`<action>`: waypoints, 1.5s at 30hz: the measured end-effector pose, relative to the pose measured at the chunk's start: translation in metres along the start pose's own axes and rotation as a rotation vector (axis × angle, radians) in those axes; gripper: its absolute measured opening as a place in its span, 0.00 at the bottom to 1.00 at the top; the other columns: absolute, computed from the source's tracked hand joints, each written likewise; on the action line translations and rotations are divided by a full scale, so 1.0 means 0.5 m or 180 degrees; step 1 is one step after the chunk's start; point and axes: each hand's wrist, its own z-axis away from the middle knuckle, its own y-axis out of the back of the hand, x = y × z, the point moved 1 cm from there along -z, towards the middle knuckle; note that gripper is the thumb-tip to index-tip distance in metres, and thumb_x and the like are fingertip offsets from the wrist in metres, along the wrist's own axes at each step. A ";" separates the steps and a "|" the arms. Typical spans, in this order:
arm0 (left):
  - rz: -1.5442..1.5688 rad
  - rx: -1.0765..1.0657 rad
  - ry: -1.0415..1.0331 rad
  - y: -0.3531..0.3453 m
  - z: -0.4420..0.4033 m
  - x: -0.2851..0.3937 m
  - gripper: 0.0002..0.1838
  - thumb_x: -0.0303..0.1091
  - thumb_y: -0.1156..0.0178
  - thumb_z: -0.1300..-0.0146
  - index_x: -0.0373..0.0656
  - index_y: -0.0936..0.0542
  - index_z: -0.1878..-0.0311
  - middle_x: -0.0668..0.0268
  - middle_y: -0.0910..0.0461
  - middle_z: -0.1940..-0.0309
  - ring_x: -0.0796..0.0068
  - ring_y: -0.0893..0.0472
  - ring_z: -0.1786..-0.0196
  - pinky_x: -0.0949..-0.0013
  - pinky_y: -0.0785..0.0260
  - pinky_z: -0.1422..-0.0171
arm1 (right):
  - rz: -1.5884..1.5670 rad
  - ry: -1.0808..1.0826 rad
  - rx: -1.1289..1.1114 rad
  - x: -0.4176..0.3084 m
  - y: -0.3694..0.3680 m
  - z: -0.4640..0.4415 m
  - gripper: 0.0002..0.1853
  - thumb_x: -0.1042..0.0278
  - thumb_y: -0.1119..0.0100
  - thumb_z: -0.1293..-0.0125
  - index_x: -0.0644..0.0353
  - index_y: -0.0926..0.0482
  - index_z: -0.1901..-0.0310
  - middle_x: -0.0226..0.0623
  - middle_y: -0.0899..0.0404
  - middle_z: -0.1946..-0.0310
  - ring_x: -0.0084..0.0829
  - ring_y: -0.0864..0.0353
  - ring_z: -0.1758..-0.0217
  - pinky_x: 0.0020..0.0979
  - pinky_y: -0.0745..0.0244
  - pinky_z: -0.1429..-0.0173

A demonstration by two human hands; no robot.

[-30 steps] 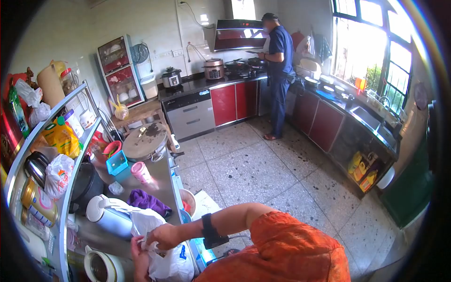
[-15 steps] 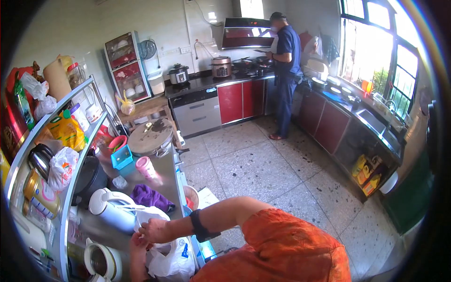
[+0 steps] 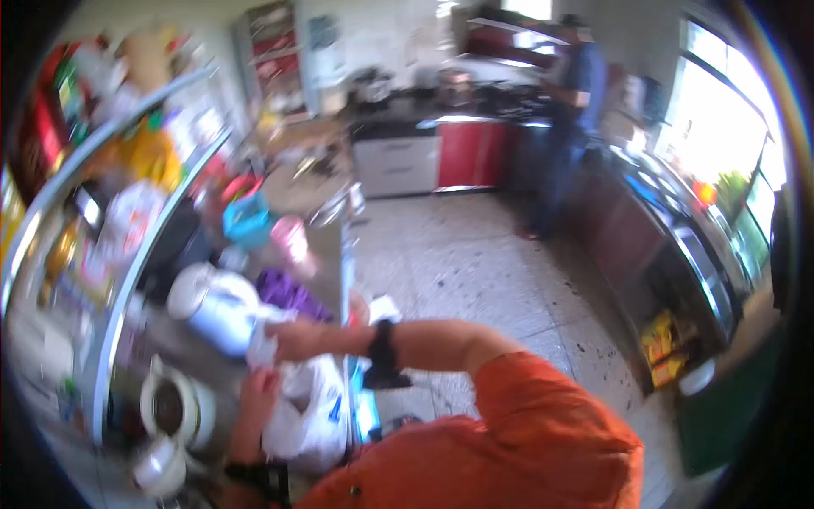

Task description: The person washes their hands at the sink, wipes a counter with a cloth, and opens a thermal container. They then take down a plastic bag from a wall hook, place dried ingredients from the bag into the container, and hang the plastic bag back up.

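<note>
A white plastic bag (image 3: 318, 416) with blue print sits at the near edge of the metal table, its top bunched up. My right hand (image 3: 292, 341) is closed on whitish plastic of the bag's top, just above my left hand. Closed below it, my left hand (image 3: 261, 388) is at the bag's left side, also gripping the plastic; motion blur smears the fingers. Just beyond the hands lies a pale electric kettle (image 3: 216, 310), tilted or seen at a slant, beside a purple cloth (image 3: 290, 293).
A metal shelf (image 3: 127, 331) with bags and jars rises on the left. White jugs (image 3: 199, 416) stand at the near left. Behind are a pink cup (image 3: 292, 242), a turquoise basket (image 3: 246, 222) and a round board (image 3: 309, 174). Another person (image 3: 577, 102) stands at the far stove.
The view has shifted and blurred. My hands, close together before, are slightly further apart, the right one higher. The other person still stands by the stove.
</note>
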 end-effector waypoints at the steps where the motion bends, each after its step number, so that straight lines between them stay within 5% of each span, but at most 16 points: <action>1: 0.0024 -0.0371 0.0465 -0.003 -0.008 0.000 0.09 0.34 0.48 0.45 0.38 0.25 0.68 0.51 0.24 0.72 0.55 0.23 0.67 0.61 0.33 0.66 | 0.0324 0.0395 0.0238 0.003 0.009 -0.001 0.18 0.61 0.40 0.53 0.58 0.27 0.59 0.42 0.23 0.71 0.39 0.23 0.65 0.36 0.29 0.60; 4: -0.0173 -0.0384 0.0408 -0.003 -0.012 0.044 0.10 0.36 0.50 0.43 0.41 0.23 0.67 0.52 0.23 0.70 0.55 0.24 0.62 0.62 0.32 0.61 | 0.1315 0.0726 -0.0514 -0.030 -0.006 0.030 0.13 0.66 0.43 0.52 0.59 0.25 0.64 0.43 0.23 0.67 0.44 0.24 0.61 0.38 0.29 0.58; 5: 0.0028 -0.0477 0.0651 -0.006 -0.019 0.043 0.10 0.35 0.50 0.44 0.41 0.24 0.64 0.52 0.23 0.67 0.55 0.24 0.59 0.63 0.33 0.57 | 0.0544 0.1103 -0.0323 -0.021 -0.029 0.041 0.11 0.69 0.46 0.52 0.59 0.24 0.64 0.43 0.23 0.68 0.45 0.25 0.62 0.39 0.30 0.57; 8: 0.0677 -0.0285 0.0729 -0.018 -0.005 -0.005 0.12 0.33 0.49 0.46 0.42 0.26 0.58 0.53 0.24 0.63 0.55 0.25 0.56 0.62 0.34 0.54 | 0.1432 0.0594 -0.1049 -0.011 -0.068 0.044 0.16 0.73 0.49 0.53 0.58 0.26 0.59 0.48 0.25 0.65 0.46 0.26 0.59 0.39 0.32 0.53; 12: -0.0208 -0.0621 0.0608 0.038 0.053 0.044 0.18 0.32 0.47 0.49 0.42 0.30 0.53 0.56 0.24 0.61 0.55 0.26 0.56 0.61 0.34 0.52 | 0.2025 0.0045 -0.1737 -0.022 -0.063 0.044 0.21 0.73 0.51 0.52 0.64 0.33 0.52 0.53 0.27 0.64 0.50 0.27 0.58 0.43 0.33 0.53; 14: -0.0696 -0.1008 0.0127 0.068 0.094 0.072 0.17 0.33 0.46 0.49 0.42 0.29 0.54 0.58 0.24 0.60 0.59 0.27 0.53 0.60 0.37 0.50 | 0.2322 0.0850 -0.1184 0.033 -0.094 0.023 0.21 0.72 0.52 0.52 0.68 0.34 0.53 0.52 0.27 0.67 0.47 0.26 0.60 0.41 0.30 0.58; 18: -0.1338 -0.1394 0.0572 0.100 0.147 0.123 0.19 0.36 0.44 0.50 0.45 0.29 0.53 0.62 0.26 0.58 0.63 0.30 0.50 0.59 0.43 0.44 | 0.1457 0.1555 -0.0746 -0.020 -0.059 0.037 0.11 0.71 0.50 0.54 0.65 0.28 0.66 0.47 0.27 0.72 0.45 0.26 0.65 0.38 0.29 0.62; 21: -0.2279 -0.1841 0.0913 0.102 0.170 0.137 0.18 0.37 0.44 0.50 0.45 0.28 0.54 0.65 0.25 0.63 0.66 0.29 0.53 0.60 0.46 0.44 | 0.1991 0.1488 -0.0621 -0.071 -0.046 0.072 0.06 0.71 0.49 0.54 0.63 0.28 0.74 0.45 0.28 0.75 0.45 0.26 0.67 0.39 0.30 0.62; 24: -0.2675 -0.1854 0.0879 0.094 0.182 0.148 0.20 0.37 0.45 0.51 0.44 0.29 0.53 0.67 0.25 0.65 0.68 0.29 0.54 0.59 0.47 0.44 | 0.1797 0.1530 -0.0795 -0.052 -0.076 0.068 0.10 0.73 0.49 0.54 0.65 0.30 0.68 0.47 0.28 0.71 0.46 0.27 0.64 0.40 0.30 0.61; 27: -0.2797 -0.1482 0.0461 0.055 0.159 0.154 0.20 0.35 0.46 0.51 0.43 0.30 0.53 0.67 0.25 0.64 0.69 0.29 0.53 0.60 0.44 0.46 | 0.1729 0.1264 -0.1284 -0.038 -0.092 0.044 0.14 0.77 0.52 0.53 0.66 0.32 0.62 0.48 0.29 0.67 0.48 0.27 0.62 0.41 0.30 0.58; 29: -0.1959 -0.0601 -0.1036 0.013 0.150 0.126 0.21 0.33 0.47 0.52 0.42 0.30 0.52 0.65 0.25 0.65 0.70 0.29 0.54 0.64 0.41 0.48 | 0.2065 0.0767 -0.2206 0.017 -0.123 0.014 0.14 0.77 0.52 0.54 0.65 0.32 0.62 0.47 0.29 0.69 0.48 0.27 0.63 0.40 0.30 0.59; 33: -0.2068 -0.1568 -0.0022 0.013 0.168 0.143 0.17 0.31 0.47 0.54 0.43 0.29 0.57 0.64 0.25 0.71 0.68 0.24 0.63 0.67 0.39 0.56 | 0.2069 0.1390 -0.1241 0.029 -0.120 0.038 0.14 0.76 0.49 0.56 0.62 0.30 0.63 0.45 0.29 0.70 0.44 0.27 0.67 0.38 0.31 0.64; 35: -0.1989 -0.1709 -0.0019 0.040 0.178 0.171 0.15 0.31 0.47 0.54 0.43 0.29 0.59 0.65 0.25 0.72 0.68 0.24 0.66 0.67 0.39 0.58 | 0.2076 0.2235 -0.0499 -0.021 -0.095 0.071 0.15 0.75 0.47 0.57 0.60 0.29 0.62 0.43 0.28 0.71 0.43 0.27 0.69 0.38 0.31 0.64; 38: -0.1905 -0.1916 -0.0030 0.053 0.196 0.186 0.12 0.31 0.47 0.54 0.43 0.29 0.63 0.66 0.26 0.75 0.68 0.23 0.69 0.67 0.39 0.60 | 0.1510 0.1626 -0.0932 -0.071 -0.094 0.098 0.16 0.74 0.46 0.55 0.58 0.29 0.60 0.42 0.28 0.68 0.41 0.26 0.65 0.40 0.31 0.63; 43: -0.1808 -0.2151 0.0304 0.049 0.201 0.182 0.10 0.31 0.45 0.53 0.43 0.30 0.65 0.61 0.24 0.74 0.64 0.22 0.67 0.62 0.37 0.63 | 0.1460 0.1634 -0.0783 -0.036 -0.150 0.118 0.10 0.71 0.44 0.55 0.57 0.25 0.67 0.42 0.26 0.72 0.44 0.24 0.67 0.39 0.29 0.65; 45: -0.1545 -0.1536 0.1221 0.049 0.199 0.164 0.13 0.33 0.45 0.52 0.43 0.32 0.62 0.57 0.23 0.75 0.58 0.22 0.69 0.55 0.35 0.65 | 0.1728 0.1501 -0.1038 -0.046 -0.134 0.121 0.09 0.71 0.44 0.55 0.56 0.25 0.68 0.42 0.27 0.74 0.44 0.25 0.69 0.39 0.29 0.66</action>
